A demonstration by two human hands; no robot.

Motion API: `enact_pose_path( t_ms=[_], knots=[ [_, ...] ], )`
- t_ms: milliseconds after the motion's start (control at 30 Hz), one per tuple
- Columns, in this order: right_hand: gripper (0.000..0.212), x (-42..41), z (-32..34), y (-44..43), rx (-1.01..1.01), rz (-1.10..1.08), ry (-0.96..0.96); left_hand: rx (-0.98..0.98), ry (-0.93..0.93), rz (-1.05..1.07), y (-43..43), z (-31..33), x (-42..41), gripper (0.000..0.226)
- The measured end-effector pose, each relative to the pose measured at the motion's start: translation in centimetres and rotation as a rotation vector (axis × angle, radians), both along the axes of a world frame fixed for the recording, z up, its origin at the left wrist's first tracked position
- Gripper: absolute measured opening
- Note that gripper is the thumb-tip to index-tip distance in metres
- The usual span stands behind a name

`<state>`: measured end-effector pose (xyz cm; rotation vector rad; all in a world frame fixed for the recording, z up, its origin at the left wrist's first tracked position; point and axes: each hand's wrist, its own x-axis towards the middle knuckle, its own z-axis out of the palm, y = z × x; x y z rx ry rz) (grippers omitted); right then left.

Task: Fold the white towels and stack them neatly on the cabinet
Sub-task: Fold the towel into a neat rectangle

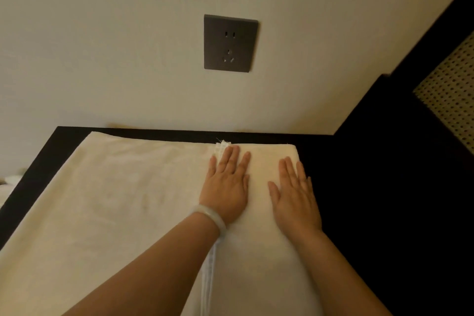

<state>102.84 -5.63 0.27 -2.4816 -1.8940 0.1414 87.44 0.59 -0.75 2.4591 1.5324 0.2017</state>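
Left hand (225, 187), right hand (295, 195) flat near towel's (115, 200) right edge.

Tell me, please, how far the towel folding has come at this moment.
Done: one flap of the white towel is folded over from the right; its hem runs down the middle. In hand: the left hand and the right hand lie flat on that flap, pressing it. Left: the wide left part lies spread flat, and no finished stack shows on the cabinet.

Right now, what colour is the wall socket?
The socket is dark grey; the head view shows it clearly.
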Motion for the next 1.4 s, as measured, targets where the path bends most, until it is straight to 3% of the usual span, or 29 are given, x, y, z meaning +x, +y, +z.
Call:
enact_pose_path(
  t_ms=[133,233,367,500,633,833,1000,1133,1200,1300,1400],
  knots=[
    [0.069,-1.6,1.0,0.3,0.068,-0.159,0.051,-0.025,0.020,-0.004,0.0,0.3,0.1,0.056],
    [0.067,-2.6,0.3,-2.9,0.110,-0.076,0.000,-0.063,0.069,0.002,-0.2,1.6,-0.1,0.056],
    [0.063,-2.3,0.2,-3.4,0.005,-0.098,0.047,0.099,0.026,-0.042,-4.7,3.3,0.4,0.061],
    [0.059,-2.4,0.9,-4.2,0.059,-0.095,0.151,0.020,0.063,-0.116,-9.6,1.4,-1.0,0.057],
    [0.062,-1.9,-0.4,-9.1,0.040,0.008,0.086,0.028,0.060,-0.097,-9.3,0.4,-1.6,0.058],
    [0.068,-3.2,0.7,-10.5,0.095,-0.076,0.061,0.025,0.062,-0.083,-9.2,0.0,-1.4,0.059],
    [0.068,-1.6,0.6,-13.7,-0.048,-0.138,0.132,0.001,0.069,-0.097,-9.4,0.6,-1.5,0.058],
    [0.066,-2.0,0.1,-15.2,0.043,-0.085,0.069,-0.068,0.052,-0.117,-10.1,1.7,-1.5,0.058],
    [0.063,-2.0,-0.6,-16.4,0.023,-0.116,0.131,-0.029,0.001,-0.160,-12.1,1.9,-1.5,0.062],
    [0.063,-1.6,-1.1,-16.2,0.023,-0.130,0.150,0.026,0.074,-0.234,-15.9,1.2,-2.9,0.069],
    [0.062,-1.5,-1.0,-16.0,0.029,-0.104,0.158,0.027,0.086,-0.192,-16.4,0.3,-4.9,0.063]
  ],
)
